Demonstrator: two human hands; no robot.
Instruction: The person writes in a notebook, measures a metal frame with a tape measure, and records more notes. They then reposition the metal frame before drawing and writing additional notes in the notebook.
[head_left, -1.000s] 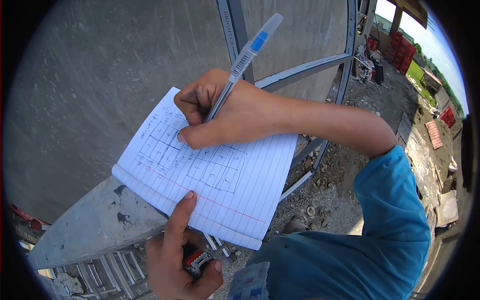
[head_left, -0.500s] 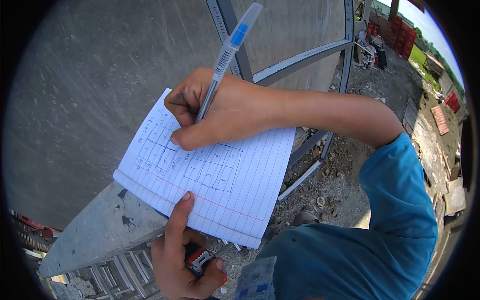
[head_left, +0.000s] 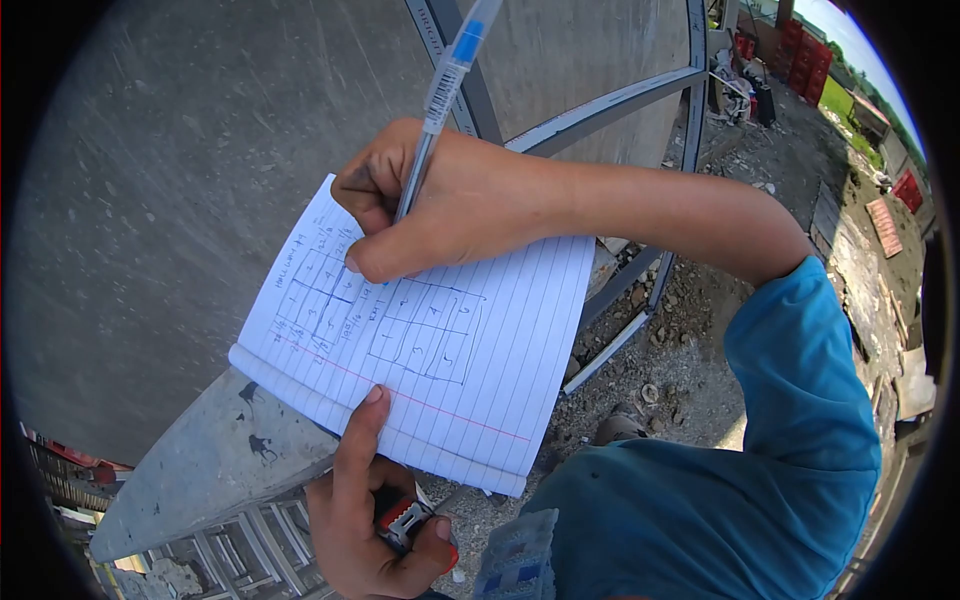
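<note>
Evidently notebook point(head_left: 470, 370) braced on ledge point(head_left: 210, 460) by left hand point(head_left: 360, 510), tape measure point(head_left: 405, 520) clenched in same grip; pen point(head_left: 440, 95) grasped in right hand point(head_left: 450, 215) grip, tip on page.

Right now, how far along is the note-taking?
Done: two grids with figures sit on the notebook. In hand: the right hand holds the pen tip to the page; the left hand pins the page, gripping a tape measure. Left: the lower lines are blank.
</note>
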